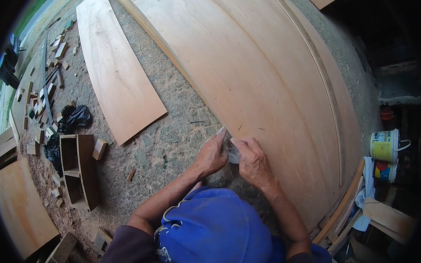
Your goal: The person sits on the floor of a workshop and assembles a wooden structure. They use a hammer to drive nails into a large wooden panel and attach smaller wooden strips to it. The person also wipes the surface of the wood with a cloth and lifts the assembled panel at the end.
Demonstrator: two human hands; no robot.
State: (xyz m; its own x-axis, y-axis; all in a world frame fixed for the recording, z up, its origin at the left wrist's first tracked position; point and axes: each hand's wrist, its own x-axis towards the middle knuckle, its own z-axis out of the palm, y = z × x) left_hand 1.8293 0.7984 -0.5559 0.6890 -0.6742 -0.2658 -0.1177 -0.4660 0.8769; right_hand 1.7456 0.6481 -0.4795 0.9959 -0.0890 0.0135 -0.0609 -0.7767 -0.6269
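Note:
Both my hands are close together at the near corner of a large plywood panel (pixel 251 63). My left hand (pixel 212 155) is closed, its fingertips at the end of the wooden strip (pixel 160 41) along the panel's left edge; what it grips is hidden. Just to the right, over the panel's near edge, my right hand (pixel 252 162) is curled with thumb and forefinger pinched. Crumpled, clear plastic (pixel 232 154) shows between the hands, against the right one. A few shavings lie on the plywood just beyond them.
Another thin strip (pixel 322 65) runs along the big panel's right side. A loose plywood piece (pixel 114 75) lies on the rough ground at left. Nearer are a two-compartment wooden box (pixel 94 173), black plastic bags (pixel 81 116) and scattered offcuts (pixel 61 50). Buckets (pixel 383 144) stand far right.

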